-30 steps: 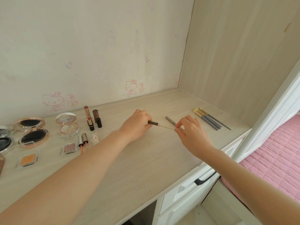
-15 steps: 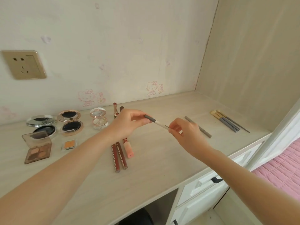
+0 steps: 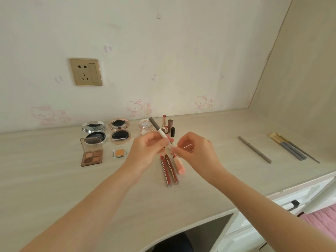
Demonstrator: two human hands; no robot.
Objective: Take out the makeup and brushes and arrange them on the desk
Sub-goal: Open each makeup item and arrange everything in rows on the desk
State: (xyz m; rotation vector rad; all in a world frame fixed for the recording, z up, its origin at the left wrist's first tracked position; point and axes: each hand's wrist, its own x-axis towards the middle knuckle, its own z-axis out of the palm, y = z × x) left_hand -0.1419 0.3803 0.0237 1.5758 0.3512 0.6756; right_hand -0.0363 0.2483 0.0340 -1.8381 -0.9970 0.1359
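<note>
Head view: left hand [image 3: 151, 148] pinches the middle of a white, grey-capped liner pen [image 3: 157, 126]; right hand [image 3: 195, 151] pinches its lower end, each grip curled on the barrel; the pen tilts, cap toward the wall, held above the tabletop [image 3: 218, 179] over three lip tubes [image 3: 168, 170]; compacts [image 3: 119, 131] and a palette [image 3: 91, 153] lie further left, a grey pencil [image 3: 254, 149] and brushes [image 3: 291, 150] to the right. Placing seems next; best to lower it flat and parallel to its neighbours, release both ends together so it cannot roll, and keep clear of the upright lipsticks [image 3: 164, 122] behind.
</note>
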